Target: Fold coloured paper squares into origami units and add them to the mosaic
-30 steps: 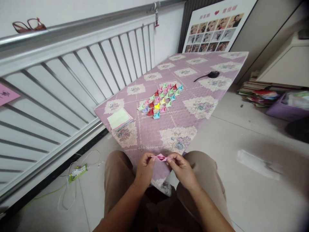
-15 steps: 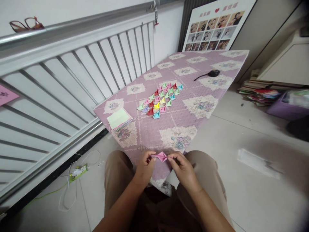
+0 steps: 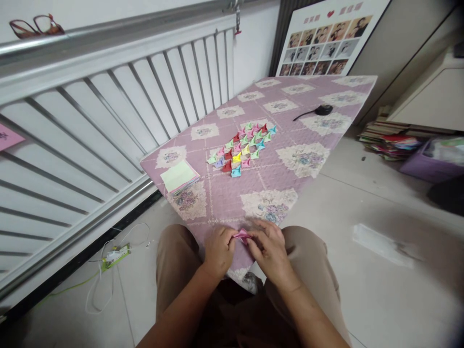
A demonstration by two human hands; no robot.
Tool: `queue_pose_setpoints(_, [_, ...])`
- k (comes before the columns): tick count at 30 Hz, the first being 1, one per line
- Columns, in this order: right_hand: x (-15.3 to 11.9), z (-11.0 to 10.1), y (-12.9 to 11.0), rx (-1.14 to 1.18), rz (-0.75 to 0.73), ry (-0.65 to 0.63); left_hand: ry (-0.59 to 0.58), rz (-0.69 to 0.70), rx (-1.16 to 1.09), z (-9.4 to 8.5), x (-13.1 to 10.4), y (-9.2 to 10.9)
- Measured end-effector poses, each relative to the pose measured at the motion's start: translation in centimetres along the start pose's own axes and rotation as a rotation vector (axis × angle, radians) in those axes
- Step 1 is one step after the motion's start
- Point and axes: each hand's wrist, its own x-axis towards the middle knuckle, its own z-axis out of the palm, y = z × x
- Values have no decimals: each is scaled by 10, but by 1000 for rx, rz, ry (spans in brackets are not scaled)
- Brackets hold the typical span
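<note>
A small pink folded paper piece [image 3: 242,235] is held between my two hands above the near corner of the table. My left hand [image 3: 219,247] pinches its left end between thumb and fingers. On the other side, my right hand [image 3: 267,245] grips its right end, and those fingers cover part of the paper. Farther up the cloth, several folded paper pieces [image 3: 237,158] in red, green, pink, yellow and blue stand in slanting rows. To their left lies a stack of coloured paper sheets [image 3: 180,177], pale green on top.
A floral purple cloth covers the table [image 3: 224,198]. A black object with a cord [image 3: 324,110] lies toward its far right. White radiator bars [image 3: 137,104] run along the left, with glasses [image 3: 36,28] above. A power strip [image 3: 116,256] and cables are on the floor.
My hands have come closer together around the pink paper. My right fingers now reach farther over it, and less of the paper shows. The rows of folded pieces have stayed put.
</note>
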Motion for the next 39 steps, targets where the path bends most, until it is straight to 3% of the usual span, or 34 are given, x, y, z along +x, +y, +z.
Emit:
queue_pose_setpoints(12, [28, 7, -29, -394, 137, -380, 94, 33, 57, 8, -2, -3])
queue_pose_setpoints(16, [30, 9, -29, -408, 133, -429, 115, 54, 52, 8, -2, -4])
queue_pose_setpoints(27, [19, 14, -15, -270, 61, -288, 103, 85, 92, 9, -1, -3])
queue_pose_setpoints(35, [17, 12, 5, 126, 28, -87, 98, 103, 127, 13, -4, -6])
queue_pose_setpoints(39, [15, 9, 17, 281, 122, -11, 36, 114, 178, 10, -3, -4])
